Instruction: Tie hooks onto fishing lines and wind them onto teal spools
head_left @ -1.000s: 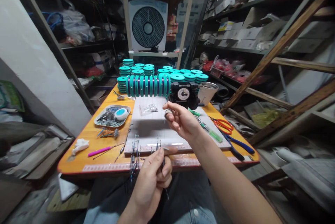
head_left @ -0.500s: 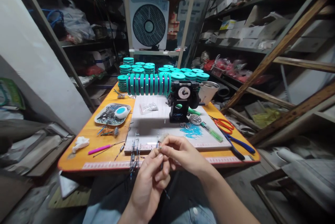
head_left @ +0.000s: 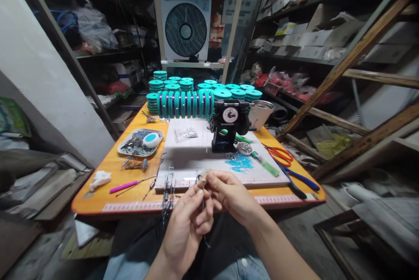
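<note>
Near the front edge of the white board [head_left: 193,162], my left hand [head_left: 188,216] is closed with its fingertips pinching a thin dark-blue line [head_left: 206,241], whose tail hangs below the fingers. My right hand [head_left: 231,190] meets it from the right, thumb and forefinger pinched together at the line's upper part; the small detail between the fingertips is hard to make out. Left of the hands, several dark line pieces [head_left: 168,190] hang over the board's front edge. Behind stands a black hand-cranked winder [head_left: 225,134] carrying a row of teal spools [head_left: 185,104].
Teal spools [head_left: 222,93] are stacked at the back. A tray of small metal parts [head_left: 134,149] and a pink-handled tool [head_left: 124,187] lie left. Cut blue bits [head_left: 241,164], a green-handled tool [head_left: 268,168], orange scissors [head_left: 280,155] and blue pliers [head_left: 303,180] lie right.
My right hand has shifted slightly right, its fingertips a little apart from the left ones. The hanging tail of line has swung slightly left.
</note>
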The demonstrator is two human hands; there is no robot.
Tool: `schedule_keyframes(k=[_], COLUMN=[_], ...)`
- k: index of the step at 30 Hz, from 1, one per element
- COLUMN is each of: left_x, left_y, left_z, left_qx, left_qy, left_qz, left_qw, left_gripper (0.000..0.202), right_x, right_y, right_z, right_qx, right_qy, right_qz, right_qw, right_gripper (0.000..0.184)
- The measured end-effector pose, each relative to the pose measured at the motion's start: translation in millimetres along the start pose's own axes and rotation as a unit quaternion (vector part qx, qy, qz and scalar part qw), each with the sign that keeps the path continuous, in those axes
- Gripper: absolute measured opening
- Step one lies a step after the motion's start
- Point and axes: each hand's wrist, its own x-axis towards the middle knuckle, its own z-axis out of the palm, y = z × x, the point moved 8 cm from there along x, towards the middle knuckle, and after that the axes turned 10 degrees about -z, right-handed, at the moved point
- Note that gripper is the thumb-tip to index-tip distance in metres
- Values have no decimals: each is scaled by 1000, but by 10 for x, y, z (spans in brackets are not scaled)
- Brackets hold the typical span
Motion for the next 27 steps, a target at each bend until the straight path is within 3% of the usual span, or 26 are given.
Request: schedule_keyframes(k=[3, 6, 9, 11, 15, 17, 19, 21, 22, 23, 25, 27], left_x=[32, 98, 197, 281, 443, 488, 500, 488, 476, 464, 445, 437], left_y=[28, 50, 113, 206, 476, 595, 673, 708, 718, 724, 741, 757], left_z=[13, 102, 236, 295, 478, 577, 632, 661, 668, 671, 664, 645], left_qx=[1, 12, 32, 52, 129, 178, 206, 227, 239, 251, 266, 267], left_qy=[-3, -26, -37, -11, -6, -21, -30, -39, -41, -43, -41, -35], left_qz=[27, 41, 46, 57, 113, 139, 147, 138, 132, 127, 123, 125], left_qw=[1000, 999, 998, 997, 985, 974, 967, 963, 961, 959, 955, 955], left_gripper=[17, 18, 19, 20, 28, 31, 29, 27, 27, 27, 27, 30], right_x=[-41, -118, -248, -332, -358, -298, -208, -37, 89, 203, 361, 457], right_y=[-35, -239, -631, -772, -797, -935, -1168, -1245, -1189, -1116, -993, -940], right_z=[-36, -100, -90, -41, -26, -100, -237, -383, -383, -339, -169, -41], right_qx=[-47, -212, -444, -529, -603, -619, -555, -378, -270, -179, -48, 34], right_qy=[-3, 14, 46, 40, -27, 7, 96, 136, 105, 62, -40, -96], right_qz=[13, -22, -130, -156, -122, -149, -203, -192, -150, -98, -4, 34], right_qw=[999, 977, 886, 833, 788, 771, 801, 895, 945, 977, 998, 994], right_gripper=[40, 37, 27, 26, 27, 26, 20, 28, 36, 39, 38, 31])
